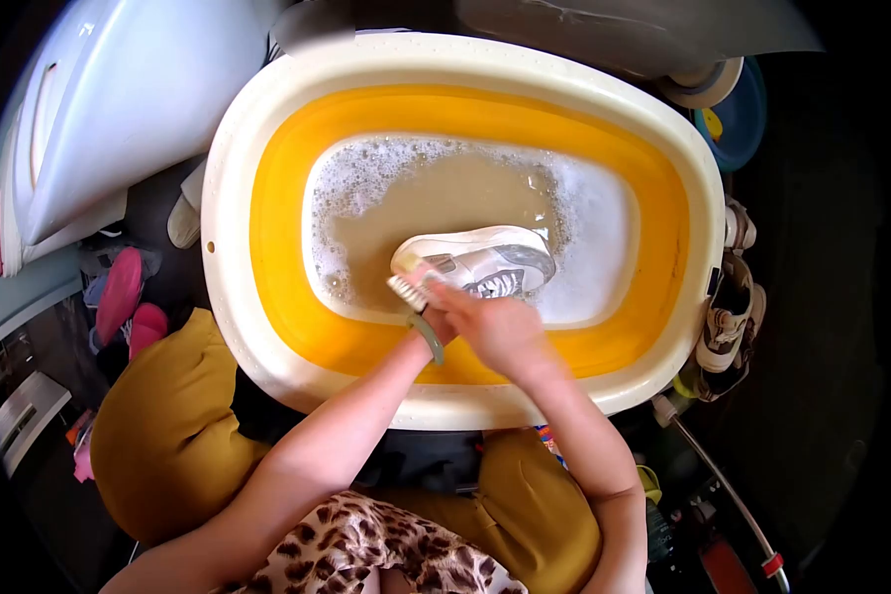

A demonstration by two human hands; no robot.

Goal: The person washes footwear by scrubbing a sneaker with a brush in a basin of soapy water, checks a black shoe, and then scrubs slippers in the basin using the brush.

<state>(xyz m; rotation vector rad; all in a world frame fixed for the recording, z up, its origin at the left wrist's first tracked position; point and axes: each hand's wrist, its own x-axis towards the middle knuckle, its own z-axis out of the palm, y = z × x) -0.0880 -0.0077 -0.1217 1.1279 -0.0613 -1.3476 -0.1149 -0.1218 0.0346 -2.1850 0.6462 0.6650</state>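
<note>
A white and grey shoe [490, 259] lies on its side in the cloudy, foamy water of a yellow and white tub [297, 213]. My right hand [495, 332] is closed on a brush [411, 287], whose white bristles show near the heel or toe end of the shoe; which end is unclear. Under and behind it, my left hand [441, 319], with a green bangle at its wrist, is mostly covered by the right one. It is beside the shoe, and what its fingers hold is hidden.
Several shoes [728, 327] stand right of the tub. A blue basin [747, 124] is at the upper right, and a large white object [139, 99] at the upper left. Pink slippers [119, 292] lie on the left. A metal pole [728, 485] leans at the lower right.
</note>
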